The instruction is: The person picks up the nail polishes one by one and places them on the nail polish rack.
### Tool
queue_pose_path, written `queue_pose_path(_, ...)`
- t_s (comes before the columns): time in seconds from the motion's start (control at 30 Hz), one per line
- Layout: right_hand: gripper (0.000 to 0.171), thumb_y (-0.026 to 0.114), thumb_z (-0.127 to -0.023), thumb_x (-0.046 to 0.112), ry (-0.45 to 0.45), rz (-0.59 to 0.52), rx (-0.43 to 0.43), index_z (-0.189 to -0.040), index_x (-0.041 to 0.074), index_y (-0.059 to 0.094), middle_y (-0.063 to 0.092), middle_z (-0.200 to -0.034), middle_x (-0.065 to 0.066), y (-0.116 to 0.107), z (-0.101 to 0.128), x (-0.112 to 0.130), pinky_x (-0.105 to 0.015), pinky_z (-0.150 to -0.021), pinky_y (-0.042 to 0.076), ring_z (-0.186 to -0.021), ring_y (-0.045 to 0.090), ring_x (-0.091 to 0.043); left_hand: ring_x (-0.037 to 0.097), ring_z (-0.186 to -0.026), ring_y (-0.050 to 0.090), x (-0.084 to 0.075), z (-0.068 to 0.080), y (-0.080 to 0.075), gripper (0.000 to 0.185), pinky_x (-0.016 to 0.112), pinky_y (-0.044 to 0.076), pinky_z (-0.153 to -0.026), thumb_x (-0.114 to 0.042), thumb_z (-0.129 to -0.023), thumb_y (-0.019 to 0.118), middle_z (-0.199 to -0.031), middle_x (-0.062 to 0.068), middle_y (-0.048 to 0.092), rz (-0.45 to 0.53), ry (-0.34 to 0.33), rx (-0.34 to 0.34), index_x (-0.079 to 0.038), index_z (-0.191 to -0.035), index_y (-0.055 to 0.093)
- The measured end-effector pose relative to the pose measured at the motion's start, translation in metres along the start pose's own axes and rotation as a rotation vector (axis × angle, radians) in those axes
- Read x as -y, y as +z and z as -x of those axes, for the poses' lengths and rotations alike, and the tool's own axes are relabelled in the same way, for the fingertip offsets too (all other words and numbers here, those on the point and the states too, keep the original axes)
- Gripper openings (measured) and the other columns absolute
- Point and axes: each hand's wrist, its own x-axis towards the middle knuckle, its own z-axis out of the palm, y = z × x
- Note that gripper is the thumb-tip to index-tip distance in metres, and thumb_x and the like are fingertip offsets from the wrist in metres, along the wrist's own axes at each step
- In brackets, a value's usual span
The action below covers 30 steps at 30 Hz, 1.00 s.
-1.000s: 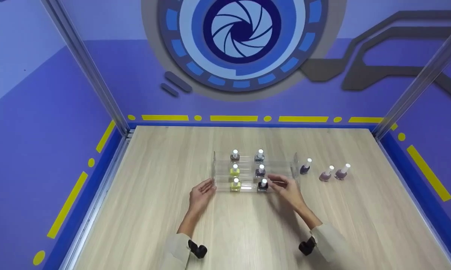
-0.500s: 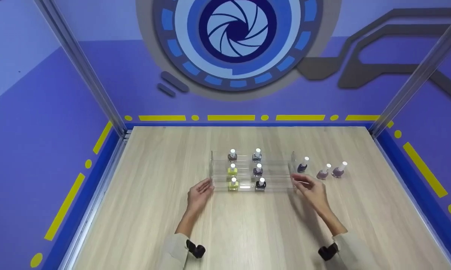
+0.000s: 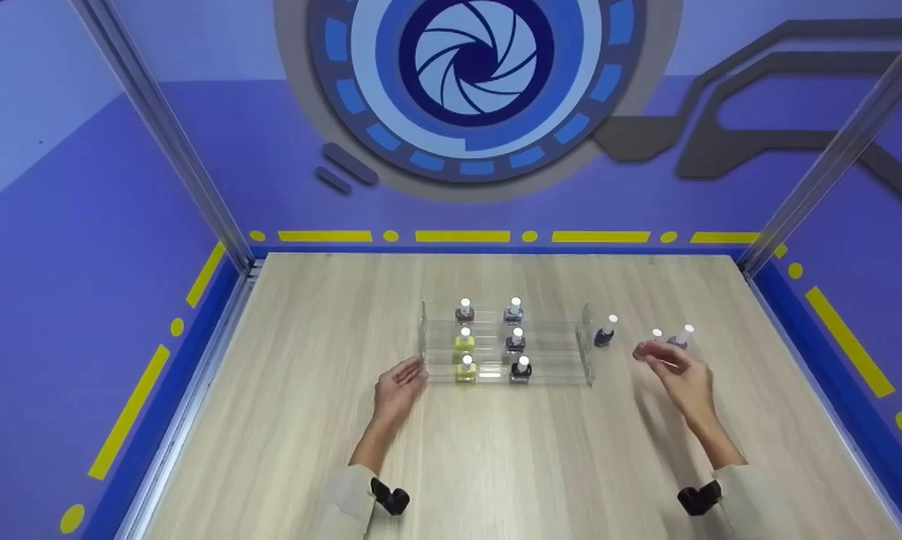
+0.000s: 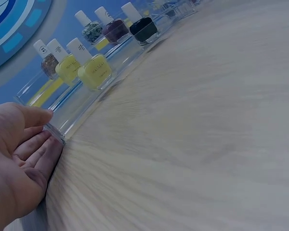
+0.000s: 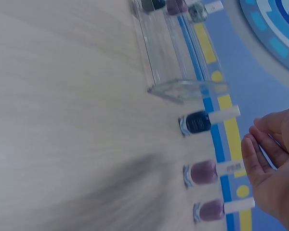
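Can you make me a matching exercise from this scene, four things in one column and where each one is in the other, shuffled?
Things:
1. left hand
2. right hand
3. dark blue bottle
4. front yellow bottle

Places:
A. on the table just right of the clear rack, outside it
B. on the lowest step of the rack, left column
C. against the rack's left end, fingers touching its corner
D. above the table near the two mauve bottles, holding nothing

Pairs: 1-C, 2-D, 3-A, 4-B
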Motion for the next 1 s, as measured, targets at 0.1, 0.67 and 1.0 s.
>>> queue_pose_path(0.1, 0.025, 0.071, -0.092, -0.004, 0.031, 0.009, -0.025, -0.116, -0.012, 0.070, 0.076, -0.101, 0.011, -0.009, -0.002, -0.014, -0.003, -0.079, 0.055, -0.090, 0.068, 0.008, 0.039, -0.135, 0.058, -0.002, 0.001, 0.002, 0.045, 0.035, 0.056, -0.108, -0.011, -0.098, 0.067, -0.142, 0.026, 0.060, 0.002, -0.010, -0.014, 0.007, -0.139, 0.057)
queue_pose_path(0.67, 0.032, 0.071, -0.094, 0.002, 0.152, -0.085, -0.103, -0.123, -0.012, 0.066, 0.076, -0.094, 0.022, -0.028, -0.016, -0.042, -0.003, -0.078, 0.055, -0.086, 0.068, 0.011, 0.034, -0.140, 0.054, -0.002, -0.008, 0.003, 0.048, 0.029, 0.055, -0.108, -0.012, -0.097, 0.068, -0.148, 0.020, 0.057, 0.087, -0.080, -0.006, -0.003, -0.143, 0.057)
queue_pose_path(1.0, 0.033, 0.072, -0.093, 0.002, 0.170, -0.021, -0.232, -0.124, -0.007, 0.067, 0.067, -0.086, 0.030, -0.036, -0.034, -0.049, 0.001, -0.074, 0.050, -0.082, 0.062, 0.015, 0.033, -0.140, 0.054, 0.000, -0.008, 0.003, 0.049, 0.030, 0.056, -0.107, -0.014, -0.097, 0.069, -0.149, 0.020, 0.056, 0.114, -0.088, 0.009, -0.003, -0.144, 0.056)
